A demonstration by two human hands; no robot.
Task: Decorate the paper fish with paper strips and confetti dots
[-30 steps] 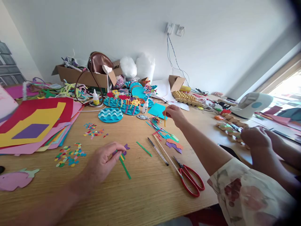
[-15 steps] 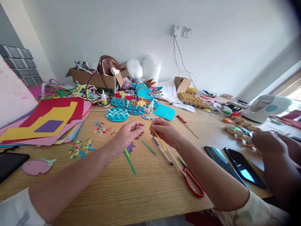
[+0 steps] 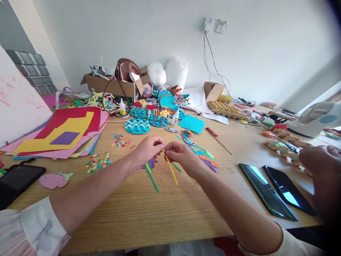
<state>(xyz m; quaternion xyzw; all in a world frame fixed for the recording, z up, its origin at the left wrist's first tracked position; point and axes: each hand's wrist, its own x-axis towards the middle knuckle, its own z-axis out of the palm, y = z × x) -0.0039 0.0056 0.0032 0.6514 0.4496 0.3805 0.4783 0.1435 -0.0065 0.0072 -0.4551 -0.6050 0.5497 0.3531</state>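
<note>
Mid-frame, the right hand [image 3: 178,155] pinches a yellow strip [image 3: 172,171]; left hand [image 3: 150,146] at its top, grip unclear; bottle [image 3: 122,107] label unreadable.

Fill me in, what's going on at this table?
The person's right hand pinches a narrow yellow strip near its upper end, and the left hand has its fingertips right beside it; whether they grip it too is hard to tell. Nearby, a green strip lies on the wooden table by some purple pieces. Off to the right, another person's hand shows.
</note>
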